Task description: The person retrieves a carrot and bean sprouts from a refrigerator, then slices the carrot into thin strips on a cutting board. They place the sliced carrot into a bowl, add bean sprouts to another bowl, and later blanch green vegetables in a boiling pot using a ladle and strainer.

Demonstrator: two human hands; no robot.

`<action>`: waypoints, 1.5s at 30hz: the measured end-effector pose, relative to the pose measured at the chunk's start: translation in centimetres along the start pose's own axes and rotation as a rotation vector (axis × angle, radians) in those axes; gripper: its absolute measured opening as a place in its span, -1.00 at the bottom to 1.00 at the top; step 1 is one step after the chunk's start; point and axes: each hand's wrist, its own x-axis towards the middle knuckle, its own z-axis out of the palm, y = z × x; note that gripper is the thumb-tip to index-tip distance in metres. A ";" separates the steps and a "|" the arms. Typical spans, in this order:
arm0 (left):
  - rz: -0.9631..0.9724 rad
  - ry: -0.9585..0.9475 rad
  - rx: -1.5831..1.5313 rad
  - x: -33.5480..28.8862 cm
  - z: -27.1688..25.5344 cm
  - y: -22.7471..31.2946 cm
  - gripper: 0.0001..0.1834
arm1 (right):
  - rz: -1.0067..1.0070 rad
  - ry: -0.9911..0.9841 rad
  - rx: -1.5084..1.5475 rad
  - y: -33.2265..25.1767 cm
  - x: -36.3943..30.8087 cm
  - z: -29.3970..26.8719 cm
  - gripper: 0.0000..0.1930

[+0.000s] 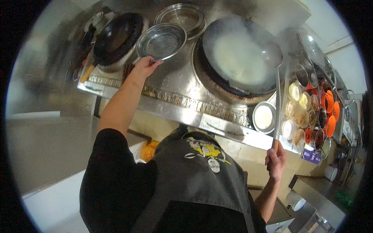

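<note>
My left hand (147, 66) is closed on the near rim of a round steel basin (162, 42), tilted above the stove top. In my right hand (276, 161) is the wooden handle of a long-handled ladle (272, 54). The ladle's round bowl hangs over the right side of a large wok (217, 29). Pale, cloudy liquid (239, 58) fills the middle of the wok, and steam blurs its surface. What the ladle holds cannot be made out.
A second wok (118, 39) with a wooden handle stands at the left. Behind the basin is another steel basin (179, 15). A small bowl of white contents (264, 117) sits at the stove's front edge. Several seasoning tubs (301, 103) and orange containers (330, 112) crowd the right.
</note>
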 end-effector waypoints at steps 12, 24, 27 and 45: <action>0.052 0.094 0.155 -0.6 -10.0 -9.9 -0.72 | 0.058 0.064 0.002 1.0 -3.7 2.7 -0.63; 0.306 0.208 0.497 -1.1 -9.9 -5.7 -0.65 | -0.125 0.229 -1.213 -10.4 -5.5 0.8 -0.51; 0.652 0.048 0.635 -7.8 -9.0 -8.1 -0.65 | -0.174 0.144 -1.330 -10.3 -1.7 1.5 -0.52; 0.344 -0.260 2.476 -19.7 -40.6 -25.6 -0.71 | 0.460 -0.428 1.064 -8.4 6.3 12.1 -0.72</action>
